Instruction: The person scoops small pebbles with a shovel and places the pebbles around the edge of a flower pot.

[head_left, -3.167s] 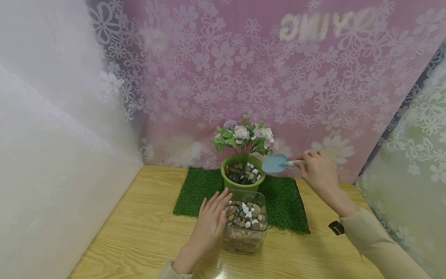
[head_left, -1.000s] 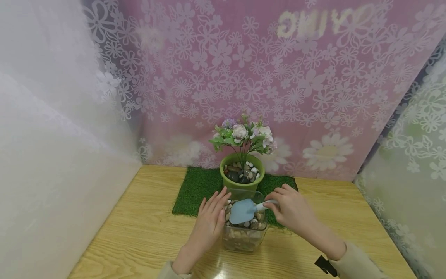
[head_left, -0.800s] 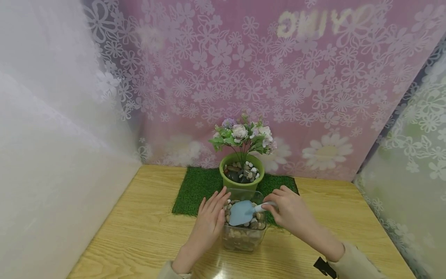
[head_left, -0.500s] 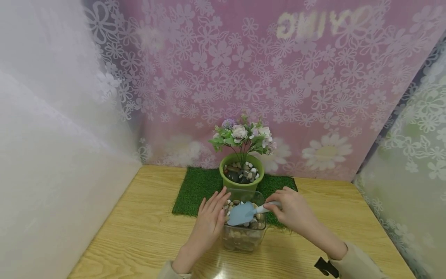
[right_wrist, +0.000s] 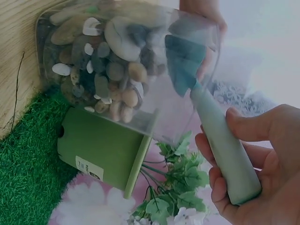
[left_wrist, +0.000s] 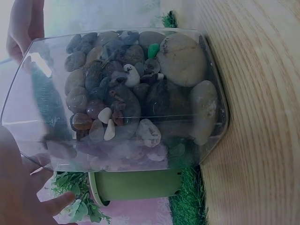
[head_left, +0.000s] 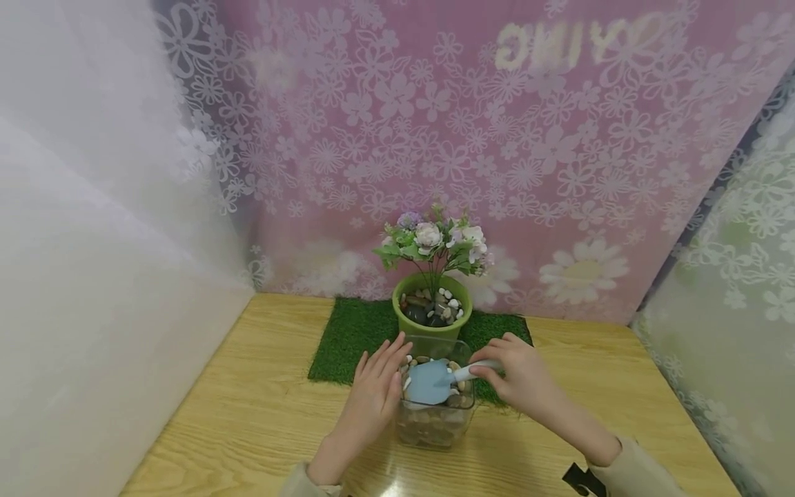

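My right hand grips the pale handle of a small blue trowel. The trowel's blade lies inside a clear plastic container, over the pebbles heaped in it. In the right wrist view, fingers and thumb wrap the handle, and the blade shows through the container's wall. My left hand rests with straight fingers against the container's left side and rim. Just behind the container stands a green flowerpot with artificial flowers and stones in it.
Under the pot lies a green turf mat on the wooden table. A pink floral curtain hangs close behind, with a pale sheet at the left and another floral sheet at the right.
The right hand has brought the trowel from beside the pot's right rim down into the container. Lately the blade has shifted only slightly over the pebbles. The left hand has stayed put.
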{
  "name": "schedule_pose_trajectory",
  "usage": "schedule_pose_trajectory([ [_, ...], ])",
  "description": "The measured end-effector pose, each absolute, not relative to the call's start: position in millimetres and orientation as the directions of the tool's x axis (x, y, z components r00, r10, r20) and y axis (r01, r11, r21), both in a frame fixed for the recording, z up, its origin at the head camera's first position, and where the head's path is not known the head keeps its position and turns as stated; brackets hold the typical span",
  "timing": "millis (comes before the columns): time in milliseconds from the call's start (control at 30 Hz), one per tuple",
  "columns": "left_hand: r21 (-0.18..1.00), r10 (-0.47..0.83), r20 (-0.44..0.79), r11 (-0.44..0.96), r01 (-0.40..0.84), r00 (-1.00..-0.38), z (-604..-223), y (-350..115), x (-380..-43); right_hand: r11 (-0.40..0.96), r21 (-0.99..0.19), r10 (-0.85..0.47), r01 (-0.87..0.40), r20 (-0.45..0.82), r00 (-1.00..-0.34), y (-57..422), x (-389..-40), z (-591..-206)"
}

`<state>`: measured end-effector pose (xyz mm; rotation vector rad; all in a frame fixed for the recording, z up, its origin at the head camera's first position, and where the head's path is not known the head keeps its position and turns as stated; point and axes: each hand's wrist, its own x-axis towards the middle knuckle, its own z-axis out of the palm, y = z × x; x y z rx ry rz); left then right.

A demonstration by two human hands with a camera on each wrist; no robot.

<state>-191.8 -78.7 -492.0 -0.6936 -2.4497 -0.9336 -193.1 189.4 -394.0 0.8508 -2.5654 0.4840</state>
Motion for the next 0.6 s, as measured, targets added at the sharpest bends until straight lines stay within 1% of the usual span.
schedule_pose_trajectory([
  [67,0.487,0.297,0.548,0.647,0.587,-0.782,-492,-78,-192,0.759,-0.248,-0.468,-0.602,0.435,-0.769,193,-194,-391],
  [200,0.491,0.297,0.546,0.644,0.587,-0.783,-492,-78,-192,0.769,-0.292,-0.438,-0.569,0.408,-0.801,201,-194,-387],
  [333,0.477,0.3,0.554,0.649,0.592,-0.776,-493,-78,-192,0.784,-0.305,-0.409,-0.542,0.403,-0.819,209,-194,-384],
  [467,0.453,0.299,0.575,0.659,0.601,-0.761,-492,-77,-192,0.783,-0.317,-0.392,-0.535,0.417,-0.82,215,-193,-384],
  [600,0.455,0.293,0.581,0.656,0.602,-0.759,-492,-77,-192,0.779,-0.334,-0.372,-0.53,0.434,-0.82,221,-193,-385],
])
